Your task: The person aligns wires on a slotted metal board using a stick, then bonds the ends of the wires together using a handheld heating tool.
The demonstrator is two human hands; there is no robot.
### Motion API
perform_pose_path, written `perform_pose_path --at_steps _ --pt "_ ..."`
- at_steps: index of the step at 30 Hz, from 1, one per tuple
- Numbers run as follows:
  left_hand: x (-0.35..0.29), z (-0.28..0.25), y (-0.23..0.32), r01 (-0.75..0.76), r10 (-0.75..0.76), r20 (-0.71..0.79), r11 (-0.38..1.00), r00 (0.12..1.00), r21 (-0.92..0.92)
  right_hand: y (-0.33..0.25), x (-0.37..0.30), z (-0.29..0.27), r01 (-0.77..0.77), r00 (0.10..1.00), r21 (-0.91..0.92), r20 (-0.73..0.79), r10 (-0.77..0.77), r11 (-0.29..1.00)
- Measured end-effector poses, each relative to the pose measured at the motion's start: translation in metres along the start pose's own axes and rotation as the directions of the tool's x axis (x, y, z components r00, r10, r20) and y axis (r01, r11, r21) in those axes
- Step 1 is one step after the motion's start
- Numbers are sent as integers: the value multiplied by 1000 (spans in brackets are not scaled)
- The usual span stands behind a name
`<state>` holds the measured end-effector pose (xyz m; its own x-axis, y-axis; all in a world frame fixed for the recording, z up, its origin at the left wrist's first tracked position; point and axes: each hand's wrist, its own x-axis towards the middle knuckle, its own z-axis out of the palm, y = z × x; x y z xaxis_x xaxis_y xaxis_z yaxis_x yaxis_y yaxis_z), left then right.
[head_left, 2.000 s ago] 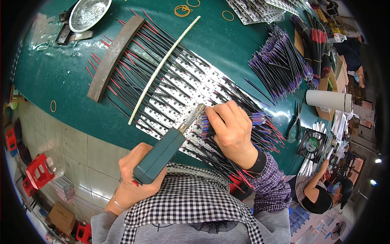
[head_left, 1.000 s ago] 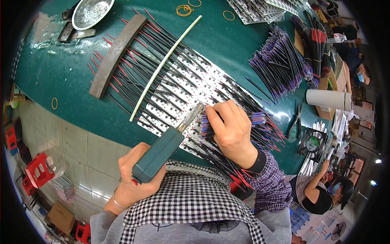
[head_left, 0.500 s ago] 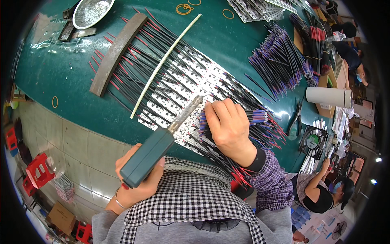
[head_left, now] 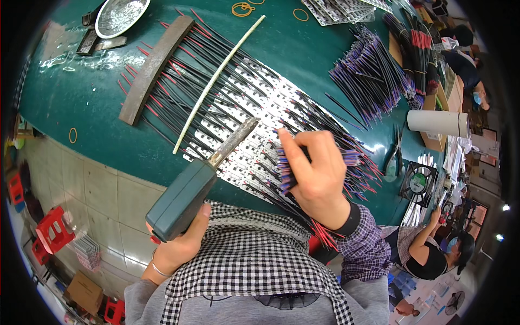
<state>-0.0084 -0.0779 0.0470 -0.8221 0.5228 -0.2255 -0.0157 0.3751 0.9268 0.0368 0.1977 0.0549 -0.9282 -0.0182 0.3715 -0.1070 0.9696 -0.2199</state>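
My left hand (head_left: 181,238) is closed around the dark green handle of a soldering gun (head_left: 181,200). Its long metal bit reaches over a white panel of small circuit boards (head_left: 238,170), the tip near the panel's middle. My right hand (head_left: 319,176) is closed on a bundle of thin black wires (head_left: 285,176) with purple ends, held over the panel's right part. Thumb and forefinger point toward the board pads; whether a single wire is pinched there is too small to tell. Black wires with red ends run out from both sides of the panel.
A dark curved bar (head_left: 157,70) and a pale rod (head_left: 219,84) lie across the left wires. Farther off are a metal bowl (head_left: 122,16), a wire pile (head_left: 365,76), pliers (head_left: 395,154), a white cylinder (head_left: 437,123) and a small fan (head_left: 418,182). A co-worker (head_left: 433,254) sits at right.
The soldering gun has drawn back left and down, its tip farther from my right hand. My right hand has shifted slightly right, its forefinger lifted and more stretched, with the wire bundle still in it.
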Motion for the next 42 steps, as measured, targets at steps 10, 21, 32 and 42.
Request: perform_pose_path --at_steps 10,21,32,42 --pt "13 9 2 -124 122 -144 992 982 -6 -3 -23 24 120 992 31 36 -121 992" --pt "8 7 -5 -69 66 -139 997 988 -21 7 -7 10 -31 999 243 -4 33 970" --pt "15 6 7 -85 85 -42 996 995 -7 4 -11 24 -14 1000 77 -12 15 997" --pt "15 6 10 -123 123 0 990 992 71 4 -13 27 29 1000 40 -3 -29 999"
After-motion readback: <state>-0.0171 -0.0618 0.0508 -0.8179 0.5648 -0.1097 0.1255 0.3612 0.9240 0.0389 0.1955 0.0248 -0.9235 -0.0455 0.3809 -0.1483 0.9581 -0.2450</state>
